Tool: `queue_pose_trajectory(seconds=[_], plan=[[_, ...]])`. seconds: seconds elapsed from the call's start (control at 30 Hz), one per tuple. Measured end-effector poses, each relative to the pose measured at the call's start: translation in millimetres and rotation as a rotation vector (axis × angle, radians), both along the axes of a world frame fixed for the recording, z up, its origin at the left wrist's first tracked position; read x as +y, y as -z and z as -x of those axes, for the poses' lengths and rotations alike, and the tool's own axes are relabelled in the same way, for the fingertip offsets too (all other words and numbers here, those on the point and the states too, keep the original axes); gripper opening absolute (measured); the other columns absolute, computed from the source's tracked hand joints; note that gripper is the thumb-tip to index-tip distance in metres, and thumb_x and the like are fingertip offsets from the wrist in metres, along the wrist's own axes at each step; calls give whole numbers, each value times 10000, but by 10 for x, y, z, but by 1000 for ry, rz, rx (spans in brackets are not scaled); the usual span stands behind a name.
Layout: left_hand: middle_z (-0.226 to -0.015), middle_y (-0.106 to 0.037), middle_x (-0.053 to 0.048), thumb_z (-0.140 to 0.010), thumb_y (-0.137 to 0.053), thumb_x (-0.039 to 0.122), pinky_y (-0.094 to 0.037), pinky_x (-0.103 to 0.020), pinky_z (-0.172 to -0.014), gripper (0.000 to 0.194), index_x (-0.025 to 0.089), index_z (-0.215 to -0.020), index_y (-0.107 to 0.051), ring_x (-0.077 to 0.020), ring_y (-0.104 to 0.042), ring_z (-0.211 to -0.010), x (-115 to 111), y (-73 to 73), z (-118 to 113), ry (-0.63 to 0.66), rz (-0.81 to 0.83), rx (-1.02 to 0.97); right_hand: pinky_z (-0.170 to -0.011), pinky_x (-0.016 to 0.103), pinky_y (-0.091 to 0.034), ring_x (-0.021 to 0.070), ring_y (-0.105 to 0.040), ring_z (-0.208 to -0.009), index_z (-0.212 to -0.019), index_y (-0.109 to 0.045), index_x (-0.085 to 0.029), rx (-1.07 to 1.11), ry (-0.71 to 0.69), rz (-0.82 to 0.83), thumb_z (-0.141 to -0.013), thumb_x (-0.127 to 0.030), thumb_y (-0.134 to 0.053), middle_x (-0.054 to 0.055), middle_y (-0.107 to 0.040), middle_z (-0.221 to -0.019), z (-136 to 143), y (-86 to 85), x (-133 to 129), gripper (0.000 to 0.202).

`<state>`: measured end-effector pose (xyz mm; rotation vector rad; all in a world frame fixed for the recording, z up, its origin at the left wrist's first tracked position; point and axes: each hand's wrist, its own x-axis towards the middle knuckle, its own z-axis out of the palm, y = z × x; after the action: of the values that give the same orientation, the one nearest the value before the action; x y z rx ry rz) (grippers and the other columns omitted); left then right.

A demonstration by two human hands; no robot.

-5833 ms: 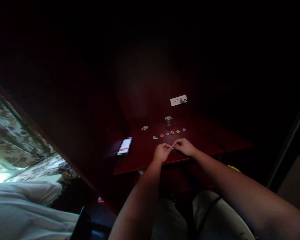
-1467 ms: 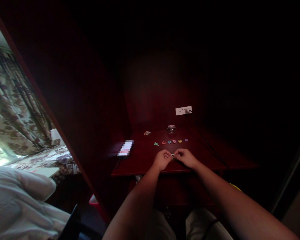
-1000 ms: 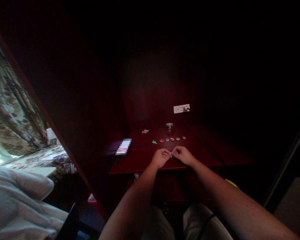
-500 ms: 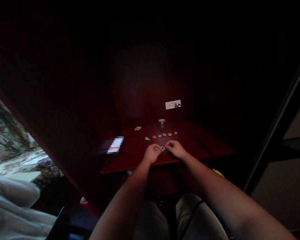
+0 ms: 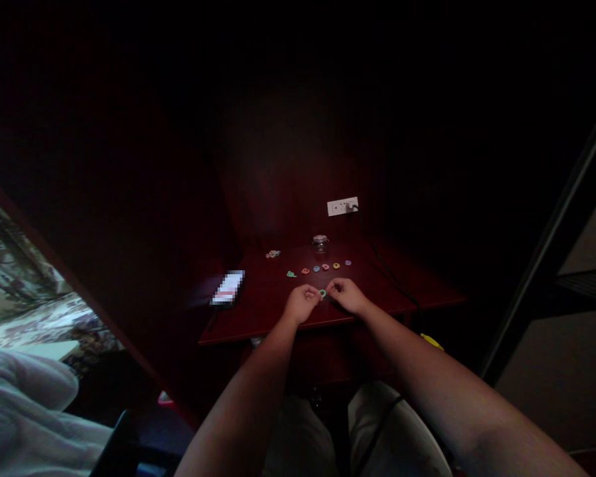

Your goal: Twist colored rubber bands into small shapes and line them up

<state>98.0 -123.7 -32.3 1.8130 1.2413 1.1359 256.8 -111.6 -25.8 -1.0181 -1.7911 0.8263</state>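
Just above the front of the dark red desk (image 5: 258, 318), my left hand (image 5: 302, 303) pinches a small green ring (image 5: 322, 293) by its left side. The closed fingertips of my right hand (image 5: 346, 295) meet at the ring's right edge; the exact grip is too small to make out. Beyond my hands runs a row of small coloured ring-like pieces: green (image 5: 291, 273), orange-red (image 5: 305, 271), blue (image 5: 316, 269), pink (image 5: 326, 267), yellow (image 5: 336, 265) and purple (image 5: 348, 263). A small clear lidded jar (image 5: 320, 244) stands behind the row.
A phone (image 5: 228, 289) with a lit screen lies at the desk's left. Farther back is a little pile of pale coloured pieces (image 5: 273, 254). A black cable (image 5: 395, 281) runs from the wall socket (image 5: 342, 207) over the right side. Something yellow (image 5: 432, 342) shows below the right edge.
The whole view has shifted very slightly. Both hands keep nearly the same pose around the green ring, and the row of pieces is unchanged.
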Motion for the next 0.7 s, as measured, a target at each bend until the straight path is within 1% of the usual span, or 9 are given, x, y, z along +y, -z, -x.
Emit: queue_pose_trajectory(seconds=[0.27, 0.33, 0.4, 0.47, 0.5, 0.57, 0.63, 0.7], plan=[[-672, -630, -64, -674, -554, 290, -408, -193, -531, 185, 111, -717, -570, -92, -544, -556, 5, 13, -19, 9, -5, -33, -470, 203, -342, 85, -429, -469, -640, -549, -134, 18, -19, 12, -642, -254, -493, -9, -526, -539, 16, -12, -13, 133], [-648, -621, -51, -673, -553, 285, -403, -189, -526, 175, 114, -709, -569, -89, -539, -547, 31, 15, -16, -10, -12, -55, -468, 204, -343, 87, -430, -467, -636, -546, -135, 22, -25, 18, -647, -267, -496, -10, -520, -535, 21, -8, -10, 142], [-605, -603, -33, -681, -540, 279, -395, -187, -511, 164, 119, -703, -567, -86, -527, -521, 82, 10, 34, -82, -13, -65, -468, 205, -344, 88, -429, -469, -624, -535, -137, 21, -23, 15, -655, -274, -491, -11, -508, -530, 25, 8, 0, 147], [-582, -590, -21, -690, -525, 272, -388, -190, -507, 151, 128, -696, -569, -88, -519, -507, 159, -2, 154, -208, -29, -33, -469, 202, -342, 88, -427, -475, -620, -528, -139, 12, -17, 5, -664, -274, -484, -12, -500, -533, 28, 31, 8, 148], [-601, -596, -22, -688, -529, 263, -391, -193, -527, 138, 133, -695, -576, -94, -529, -533, 205, -10, 240, -267, -56, 5, -467, 200, -338, 87, -425, -479, -625, -527, -140, 10, -12, 2, -670, -274, -479, -11, -499, -541, 28, 41, 6, 149], [-643, -611, -29, -688, -533, 256, -394, -205, -572, 124, 146, -700, -587, -108, -547, -585, 307, -24, 441, -427, -98, 80, -467, 193, -333, 86, -425, -492, -632, -528, -143, -14, -29, 2, -677, -275, -476, -10, -499, -557, 28, 56, -14, 149], [-668, -618, -31, -683, -547, 262, -391, -213, -591, 120, 159, -720, -594, -119, -553, -608, 415, -33, 632, -536, -103, 144, -469, 191, -327, 86, -420, -498, -640, -532, -145, -40, -41, 4, -684, -279, -478, -12, -492, -557, 26, 58, -54, 151], [-680, -622, -31, -682, -557, 276, -391, -214, -597, 138, 162, -752, -589, -120, -556, -609, 522, -38, 762, -569, -85, 165, -473, 193, -324, 88, -418, -508, -646, -534, -147, -58, -39, 6, -694, -289, -479, -11, -491, -560, 23, 46, -97, 159]])
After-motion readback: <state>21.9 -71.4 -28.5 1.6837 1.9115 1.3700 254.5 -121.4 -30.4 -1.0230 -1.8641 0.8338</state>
